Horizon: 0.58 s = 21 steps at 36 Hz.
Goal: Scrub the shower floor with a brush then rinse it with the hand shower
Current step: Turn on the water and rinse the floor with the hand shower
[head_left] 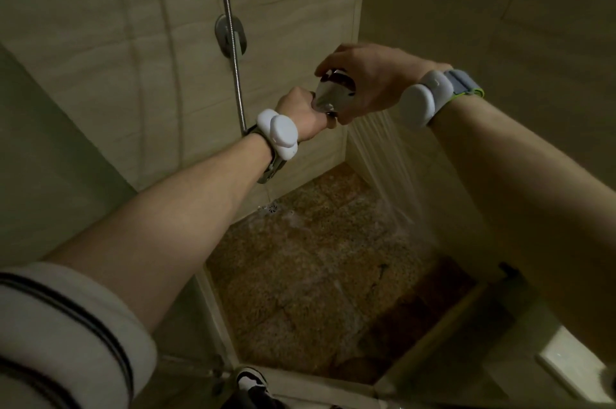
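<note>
Both arms reach out over the shower stall. The left hand (301, 115) is curled into a fist around the handle of the hand shower (333, 92), just below its chrome head. The right hand (363, 78) is cupped over the top of that head, fingers wrapped round its rim and thumb underneath, so both hands grip the same fitting and touch each other there. Water (383, 155) fans from the head down and to the right, striking the shower floor (300, 275) near the right wall, where it splashes white. The floor is speckled brown stone, wet and glistening, with a small round drain (271, 208) close to the back wall. A thin trickle falls toward the drain from below the left wrist.

A metal hose (233, 52) runs down the tiled back wall (116, 42), past an oval chrome wall plate (231, 35), and disappears behind the left wrist. Each wrist carries a white band-mounted device, one on the left (276, 137) and one on the right (421, 98). A striped white sleeve (66, 325) is pushed up the left arm. At the bottom edge sits what looks like a black-and-white shoe (251, 380), though it is dim there. No brush is in view.
</note>
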Each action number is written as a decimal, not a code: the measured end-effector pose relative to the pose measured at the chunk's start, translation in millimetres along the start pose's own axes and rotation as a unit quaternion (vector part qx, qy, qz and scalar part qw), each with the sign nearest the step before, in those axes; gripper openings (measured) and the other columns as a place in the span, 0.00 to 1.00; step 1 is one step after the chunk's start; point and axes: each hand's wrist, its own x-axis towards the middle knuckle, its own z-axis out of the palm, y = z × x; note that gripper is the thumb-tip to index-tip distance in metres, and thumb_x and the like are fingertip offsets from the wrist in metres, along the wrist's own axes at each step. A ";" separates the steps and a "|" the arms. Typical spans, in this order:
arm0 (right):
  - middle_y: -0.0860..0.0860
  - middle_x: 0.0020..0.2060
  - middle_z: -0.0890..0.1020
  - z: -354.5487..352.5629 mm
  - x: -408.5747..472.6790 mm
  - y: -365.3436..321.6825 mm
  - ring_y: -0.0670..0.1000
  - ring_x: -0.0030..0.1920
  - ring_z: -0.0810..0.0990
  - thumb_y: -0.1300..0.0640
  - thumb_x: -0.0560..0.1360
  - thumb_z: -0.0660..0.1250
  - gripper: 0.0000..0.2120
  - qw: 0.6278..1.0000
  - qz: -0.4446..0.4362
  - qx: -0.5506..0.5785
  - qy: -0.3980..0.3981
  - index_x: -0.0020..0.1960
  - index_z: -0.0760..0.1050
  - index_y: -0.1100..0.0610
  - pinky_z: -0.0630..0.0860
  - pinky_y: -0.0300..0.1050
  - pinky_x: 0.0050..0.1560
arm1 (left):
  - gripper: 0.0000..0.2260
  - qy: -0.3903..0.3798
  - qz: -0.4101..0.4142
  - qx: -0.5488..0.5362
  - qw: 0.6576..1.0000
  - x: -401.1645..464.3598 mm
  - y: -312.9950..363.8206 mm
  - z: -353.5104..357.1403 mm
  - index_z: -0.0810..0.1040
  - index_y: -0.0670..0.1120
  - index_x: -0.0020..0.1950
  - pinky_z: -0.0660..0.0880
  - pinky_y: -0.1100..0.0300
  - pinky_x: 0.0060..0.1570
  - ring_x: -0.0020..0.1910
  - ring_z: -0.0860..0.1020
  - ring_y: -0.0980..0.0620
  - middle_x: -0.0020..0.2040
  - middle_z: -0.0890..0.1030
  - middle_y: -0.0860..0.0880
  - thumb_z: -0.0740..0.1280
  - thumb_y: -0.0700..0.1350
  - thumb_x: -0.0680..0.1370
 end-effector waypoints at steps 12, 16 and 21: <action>0.50 0.65 0.73 6.5 3.2 -0.1 0.57 0.63 0.76 0.24 0.54 0.61 0.53 0.999 -0.018 0.037 0.022 0.75 0.67 0.46 0.79 0.60 0.57 | 0.14 0.015 0.026 0.010 1.000 -1.7 -5.4 -8.3 0.73 0.47 0.29 0.64 0.63 0.28 0.27 0.69 0.52 0.26 0.72 0.53 0.75 0.46 0.70; 0.49 0.66 0.73 7.6 2.5 -1.6 0.55 0.63 0.76 0.23 0.54 0.59 0.53 0.998 -0.026 0.049 0.038 0.75 0.67 0.46 0.79 0.59 0.57 | 0.14 0.019 0.027 0.014 0.999 -1.9 -5.8 -9.0 0.72 0.48 0.29 0.63 0.63 0.28 0.27 0.69 0.54 0.27 0.72 0.53 0.75 0.46 0.69; 0.51 0.66 0.72 7.4 3.5 0.9 0.57 0.63 0.76 0.30 0.61 0.70 0.47 0.997 -0.031 0.043 0.048 0.76 0.66 0.49 0.79 0.61 0.55 | 0.13 0.028 0.026 0.014 0.999 -1.8 -5.0 -11.6 0.73 0.48 0.30 0.64 0.63 0.29 0.29 0.69 0.54 0.27 0.72 0.53 0.76 0.46 0.68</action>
